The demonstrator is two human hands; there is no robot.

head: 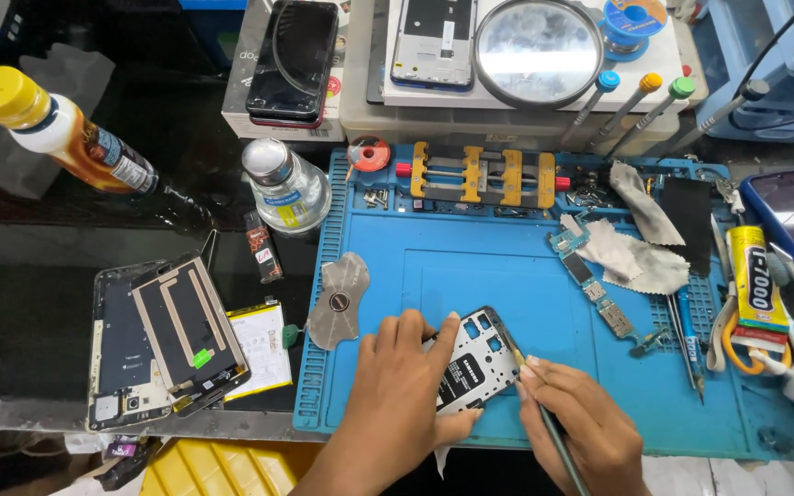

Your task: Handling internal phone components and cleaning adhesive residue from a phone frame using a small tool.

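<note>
Dark glossy counter (48, 367) carries a blue work mat (526, 276). At the mat's near edge lies an opened phone frame (475, 363); the left hand (397, 386) presses it flat, fingers together, and the right hand (581, 427), fingers clamped on a thin tool (544, 413), touches its right edge.

A yellow glue tube (757, 292) lies right; a white box (248, 92) sits top centre-left.
</note>
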